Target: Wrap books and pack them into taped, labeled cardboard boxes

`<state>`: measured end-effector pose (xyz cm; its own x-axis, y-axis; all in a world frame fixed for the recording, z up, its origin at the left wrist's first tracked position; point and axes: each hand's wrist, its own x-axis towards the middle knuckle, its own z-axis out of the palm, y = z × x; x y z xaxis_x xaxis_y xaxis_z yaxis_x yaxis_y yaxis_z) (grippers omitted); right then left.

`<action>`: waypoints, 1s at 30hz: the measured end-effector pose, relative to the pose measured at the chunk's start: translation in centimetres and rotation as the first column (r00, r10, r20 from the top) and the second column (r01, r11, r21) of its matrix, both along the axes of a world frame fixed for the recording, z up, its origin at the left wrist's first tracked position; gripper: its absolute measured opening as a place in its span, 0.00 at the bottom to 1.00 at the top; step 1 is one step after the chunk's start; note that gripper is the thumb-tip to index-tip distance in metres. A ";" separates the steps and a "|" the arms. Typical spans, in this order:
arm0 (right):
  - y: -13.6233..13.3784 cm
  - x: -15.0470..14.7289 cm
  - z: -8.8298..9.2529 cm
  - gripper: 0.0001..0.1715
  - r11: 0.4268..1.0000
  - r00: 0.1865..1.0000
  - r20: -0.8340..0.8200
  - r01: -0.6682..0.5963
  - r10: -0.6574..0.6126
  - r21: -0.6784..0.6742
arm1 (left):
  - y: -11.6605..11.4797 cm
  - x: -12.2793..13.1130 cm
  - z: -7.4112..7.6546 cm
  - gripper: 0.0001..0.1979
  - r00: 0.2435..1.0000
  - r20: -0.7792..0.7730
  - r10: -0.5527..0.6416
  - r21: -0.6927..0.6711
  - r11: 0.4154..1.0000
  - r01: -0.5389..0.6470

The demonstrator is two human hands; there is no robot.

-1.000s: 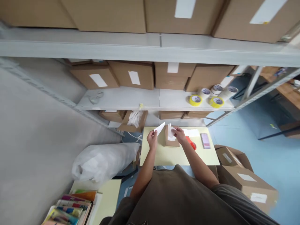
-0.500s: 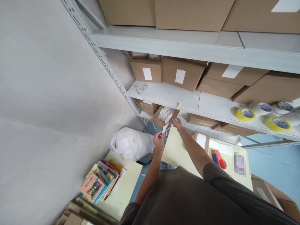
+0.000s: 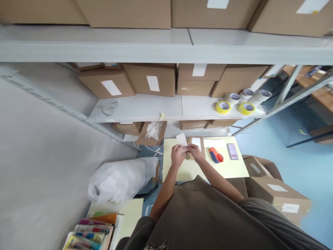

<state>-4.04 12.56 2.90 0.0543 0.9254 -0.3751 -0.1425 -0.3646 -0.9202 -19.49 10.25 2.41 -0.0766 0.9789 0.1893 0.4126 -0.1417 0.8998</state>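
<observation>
My left hand (image 3: 178, 155) is closed with its fingertips on a white slip of paper (image 3: 181, 139), which stands up above the hand. My right hand (image 3: 194, 151) pinches at the lower edge of the same slip, close beside the left. Just behind the hands, a small cardboard box (image 3: 202, 148) with a white label lies on the pale yellow table (image 3: 179, 173). To its right lies a red and blue tape dispenser (image 3: 215, 155). Beyond that is a blurred-out purple item (image 3: 232, 151).
An open carton (image 3: 147, 140) of crumpled white strips stands on the low shelf. Tape rolls (image 3: 223, 107) and labelled boxes (image 3: 149, 81) fill the shelf above. A white bag (image 3: 119, 178) bulges at left, books (image 3: 91, 232) lie below it, and cartons (image 3: 278, 194) sit on the right floor.
The view has swung right. My hands have moved from near the strip-filled carton to over the table, and the right hand has come in to pinch the slip beside the left.
</observation>
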 end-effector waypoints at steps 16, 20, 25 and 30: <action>-2.3 11.6 -6.9 0.22 0.969 0.959 0.212 0.217 -0.189 -0.116 | 1.9 11.2 -4.4 0.24 0.999 -0.020 0.032 -0.516 0.856 -0.037; -1.4 12.5 -8.7 0.16 0.962 0.868 0.478 0.230 -0.134 -0.149 | 2.4 13.2 -5.7 0.22 0.985 -0.171 -0.012 -0.588 0.803 -0.093; -1.8 13.1 -10.5 0.17 0.956 0.792 0.610 0.191 -0.016 -0.222 | 2.9 14.0 -7.5 0.18 0.922 -0.380 -0.078 -0.653 0.729 -0.207; -2.3 13.9 -11.1 0.21 0.967 0.748 0.652 0.057 0.123 -0.248 | 3.4 12.9 -8.2 0.17 0.885 -0.440 -0.154 -0.665 0.718 -0.206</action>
<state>9.82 10.29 -8.17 0.3417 0.8179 -0.4629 0.4812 -0.5753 -0.6614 -6.56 13.63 -5.83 -0.1902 0.8428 -0.5034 0.7704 0.4460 0.4557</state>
